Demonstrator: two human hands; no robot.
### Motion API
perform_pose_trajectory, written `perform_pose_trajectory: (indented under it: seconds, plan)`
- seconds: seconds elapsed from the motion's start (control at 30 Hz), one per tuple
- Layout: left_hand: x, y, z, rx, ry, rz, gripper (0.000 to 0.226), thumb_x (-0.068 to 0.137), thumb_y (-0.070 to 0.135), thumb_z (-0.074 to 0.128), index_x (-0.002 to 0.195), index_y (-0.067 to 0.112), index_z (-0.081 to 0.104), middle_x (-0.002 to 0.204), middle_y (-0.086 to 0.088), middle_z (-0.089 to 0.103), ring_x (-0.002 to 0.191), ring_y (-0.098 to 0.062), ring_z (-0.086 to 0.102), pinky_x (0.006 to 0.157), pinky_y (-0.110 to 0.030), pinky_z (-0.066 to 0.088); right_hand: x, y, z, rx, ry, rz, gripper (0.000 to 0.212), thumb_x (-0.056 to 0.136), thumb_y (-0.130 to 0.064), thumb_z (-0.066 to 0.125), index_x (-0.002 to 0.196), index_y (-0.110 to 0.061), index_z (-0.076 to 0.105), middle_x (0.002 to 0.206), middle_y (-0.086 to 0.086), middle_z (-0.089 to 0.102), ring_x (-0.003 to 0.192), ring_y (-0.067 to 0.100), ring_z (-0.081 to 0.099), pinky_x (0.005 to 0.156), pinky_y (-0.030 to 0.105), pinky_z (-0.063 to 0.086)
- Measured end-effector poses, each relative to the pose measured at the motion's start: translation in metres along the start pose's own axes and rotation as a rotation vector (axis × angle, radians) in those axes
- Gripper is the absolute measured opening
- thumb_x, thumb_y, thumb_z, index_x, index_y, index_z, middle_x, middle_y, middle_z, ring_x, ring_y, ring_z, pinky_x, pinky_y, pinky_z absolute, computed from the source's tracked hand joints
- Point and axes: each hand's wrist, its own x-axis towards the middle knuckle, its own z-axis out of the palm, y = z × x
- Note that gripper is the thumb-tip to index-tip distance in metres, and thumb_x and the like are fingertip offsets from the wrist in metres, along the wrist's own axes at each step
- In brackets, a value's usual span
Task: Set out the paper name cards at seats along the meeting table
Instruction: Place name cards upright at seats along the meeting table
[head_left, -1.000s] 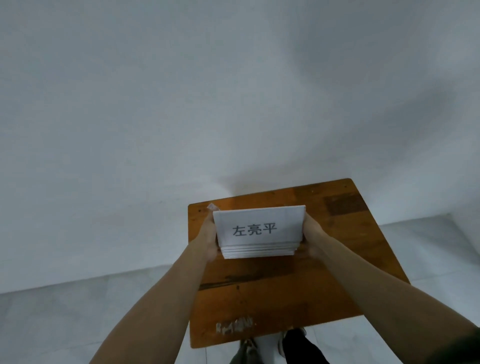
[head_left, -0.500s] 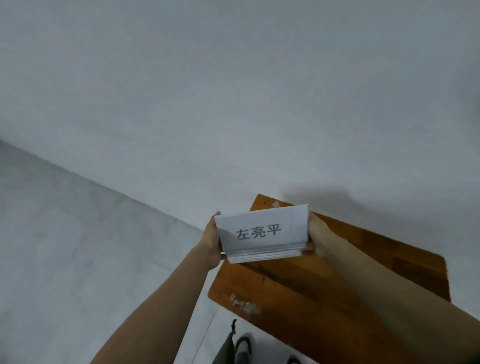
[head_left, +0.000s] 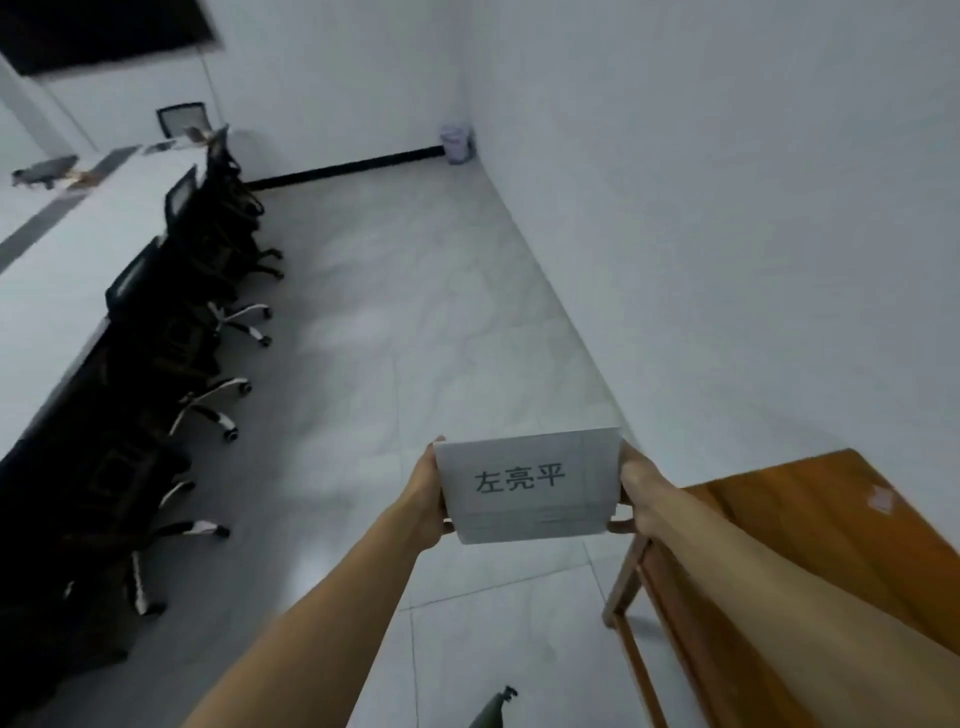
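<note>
A stack of white paper name cards (head_left: 527, 486), the top one printed with three dark characters, hangs in the air over the floor in front of me. My left hand (head_left: 428, 501) grips its left end and my right hand (head_left: 636, 491) grips its right end. The long white meeting table (head_left: 67, 244) runs along the far left, well away from the cards. Its near side is lined with black office chairs (head_left: 197, 291).
A small wooden table (head_left: 810, 525) stands at the lower right against the white wall. Grey tiled floor (head_left: 415, 338) stretches ahead between the chairs and the wall. A small bin (head_left: 456, 143) sits in the far corner. Dark items lie on the meeting table's far end.
The view has swung left from the wall to the room. The card stack has left the wooden table's top and is now held over the floor, both hands still gripping it.
</note>
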Motion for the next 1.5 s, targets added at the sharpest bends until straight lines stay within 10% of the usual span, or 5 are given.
perform_pose_trajectory:
  seconds: [0.73,1.03,1.23,1.5]
  plan:
    - [-0.165,-0.109,-0.539,-0.568,0.590,0.021,0.062,0.086,0.067,0.030,0.086,0.018,0.069,0.102,-0.016,0.073,0.101,-0.036,0.065,0.094,-0.043,0.047,-0.126,0.098,0.582,-0.670,-0.598,-0.064,0.036,0.070,-0.056,0.057,0.078,-0.022,0.064,0.093,0.009,0.069,0.093,0.027,0.062,0.062,0.041,0.050]
    - [-0.164,-0.127,-0.711,-0.686,0.729,0.077,0.037,0.078,0.051,0.046,0.085,0.020,0.065,0.094,-0.013,0.072,0.079,-0.031,0.066,0.072,-0.036,0.048,-0.128,0.130,0.801,-0.834,-0.739,-0.078,0.058,0.069,-0.063,0.056,0.116,-0.029,0.058,0.103,0.010,0.068,0.093,0.030,0.063,0.068,0.042,0.051]
    - [-0.144,-0.110,-0.834,-0.813,0.857,0.102,0.049,0.086,0.054,0.042,0.071,0.019,0.072,0.086,-0.011,0.075,0.077,-0.031,0.069,0.069,-0.038,0.056,-0.128,0.128,0.958,-0.884,-0.820,-0.030,0.046,0.076,-0.067,0.051,0.078,-0.023,0.063,0.079,0.007,0.068,0.075,0.030,0.063,0.064,0.036,0.052]
    - [-0.131,-0.106,-0.939,-0.948,0.840,0.119,0.050,0.086,0.050,0.042,0.054,0.025,0.071,0.073,-0.006,0.074,0.059,-0.024,0.071,0.048,-0.031,0.054,-0.128,0.141,1.085,-1.018,-0.865,-0.026,0.048,0.071,-0.064,0.052,0.082,-0.018,0.058,0.085,0.012,0.060,0.078,0.031,0.060,0.068,0.039,0.052]
